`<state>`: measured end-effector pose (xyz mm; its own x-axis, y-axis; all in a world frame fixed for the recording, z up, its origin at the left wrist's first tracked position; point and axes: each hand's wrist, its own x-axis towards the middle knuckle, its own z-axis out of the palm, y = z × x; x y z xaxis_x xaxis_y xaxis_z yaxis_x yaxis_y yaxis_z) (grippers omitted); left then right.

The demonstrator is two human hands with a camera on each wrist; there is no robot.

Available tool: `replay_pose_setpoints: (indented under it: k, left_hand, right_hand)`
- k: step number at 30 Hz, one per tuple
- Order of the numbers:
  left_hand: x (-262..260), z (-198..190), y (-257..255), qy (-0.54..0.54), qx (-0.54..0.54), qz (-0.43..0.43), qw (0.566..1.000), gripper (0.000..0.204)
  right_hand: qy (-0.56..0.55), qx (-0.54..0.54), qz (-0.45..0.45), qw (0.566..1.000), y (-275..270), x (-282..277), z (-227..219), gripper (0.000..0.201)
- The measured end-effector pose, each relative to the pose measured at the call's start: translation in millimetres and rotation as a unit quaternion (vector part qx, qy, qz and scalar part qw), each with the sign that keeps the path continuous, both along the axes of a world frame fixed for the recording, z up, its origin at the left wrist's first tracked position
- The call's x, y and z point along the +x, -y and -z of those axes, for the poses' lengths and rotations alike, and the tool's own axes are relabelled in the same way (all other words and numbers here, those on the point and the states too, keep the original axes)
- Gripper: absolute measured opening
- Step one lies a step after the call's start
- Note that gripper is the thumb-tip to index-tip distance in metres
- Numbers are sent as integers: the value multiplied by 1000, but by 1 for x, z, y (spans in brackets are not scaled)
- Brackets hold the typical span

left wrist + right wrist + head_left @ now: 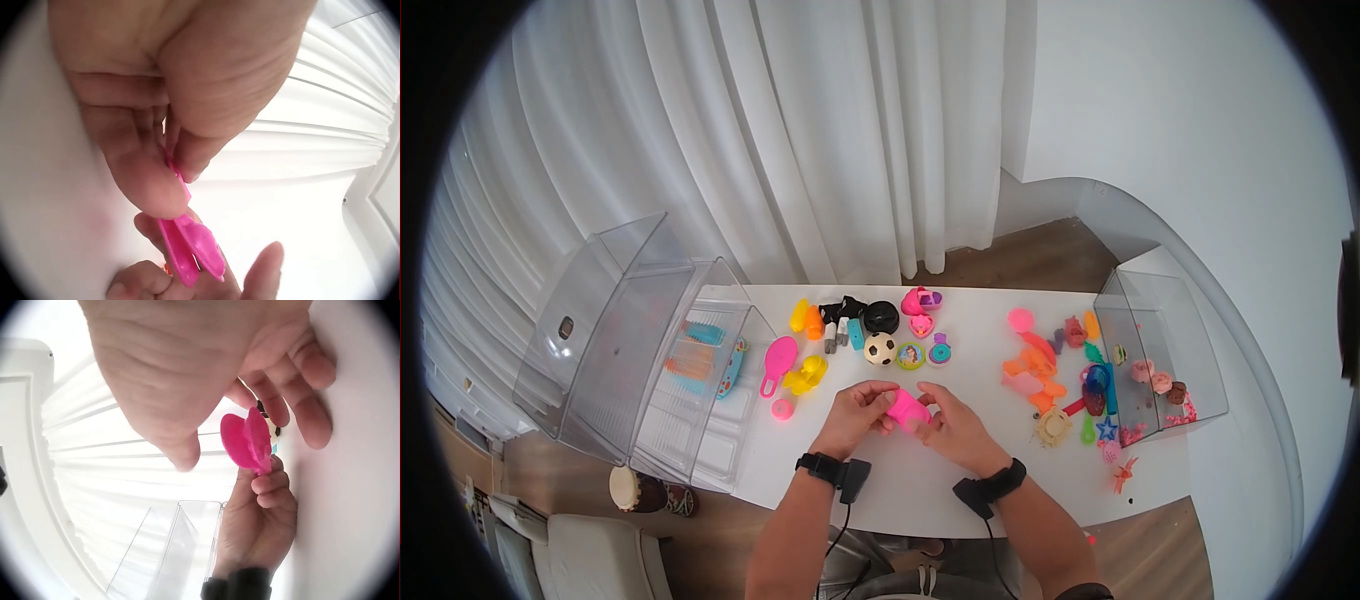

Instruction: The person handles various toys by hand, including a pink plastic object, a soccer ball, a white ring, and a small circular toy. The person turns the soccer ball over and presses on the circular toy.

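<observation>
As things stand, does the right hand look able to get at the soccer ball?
Probably yes: the left hand pinches the pink toy, the right hand seems to grip nothing, and the soccer ball sits uncovered on the table just ahead.

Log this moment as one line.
left hand: pinches pink item | right hand: beside item, thumb apart | pink item: above white table | soccer ball: on table

Black wristbands (825, 467) with thin cables (993, 545)
</observation>
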<state>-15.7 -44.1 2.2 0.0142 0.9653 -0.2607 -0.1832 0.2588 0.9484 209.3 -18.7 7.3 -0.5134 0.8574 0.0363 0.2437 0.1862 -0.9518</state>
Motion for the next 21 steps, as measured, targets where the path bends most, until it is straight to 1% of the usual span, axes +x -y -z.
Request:
replay_pose_setpoints:
  k: [1, 2, 4, 5, 7, 8, 10, 11, 13, 14, 16, 17, 19, 21]
  left_hand:
    - [0, 2, -1, -8, 0, -6, 1000, 30]
    - [0, 4, -2, -17, 0, -12, 1000, 29]
    - [0, 6, -3, -21, -3, -9, 1000, 28]
    - [0, 7, -3, -24, -5, -6, 1000, 27]
    - [0, 6, -3, -32, -3, -1, 999, 26]
    - [0, 6, -3, -40, -1, 2, 999, 26]
    - [0, 2, -2, -40, -3, 6, 999, 27]
    - [1, 0, -2, -41, -5, 10, 999, 27]
    - [0, 1, -1, -37, -1, 16, 999, 27]
    - [-1, 1, 0, -34, 3, 22, 999, 26]
    - [-3, 2, 0, -29, 5, 32, 999, 27]
    - [-4, 2, 0, -24, 7, 41, 999, 28]
    - [-5, 2, 1, -15, 2, 32, 999, 29]
    - [-5, 3, 1, -6, -4, 22, 1000, 30]
  right_hand:
    - [47, 83, -3, 995, 1, -1, 0, 53]
    - [47, 83, -4, 995, 2, -2, 4, 53]
    - [73, 215, 13, 974, 0, -5, 14, 53]
    - [73, 214, 13, 974, -1, -5, 16, 53]
    - [95, 151, 16, 984, -4, -4, 19, 49]
    - [95, 152, 16, 984, -6, -4, 22, 49]
    - [46, 75, 32, 996, -7, -6, 25, 43]
    - [46, 75, 32, 996, -7, -6, 23, 43]
    - [-24, -25, 50, 998, -5, -5, 15, 38]
    - [-24, -25, 51, 998, -5, -5, 13, 38]
    - [-69, -49, 86, 993, -7, -4, 10, 34]
    - [-69, -48, 86, 993, -8, -3, 9, 34]
    - [-101, -135, 99, 981, -11, 0, 9, 31]
    - [-101, -130, 84, 983, -11, 0, 9, 30]
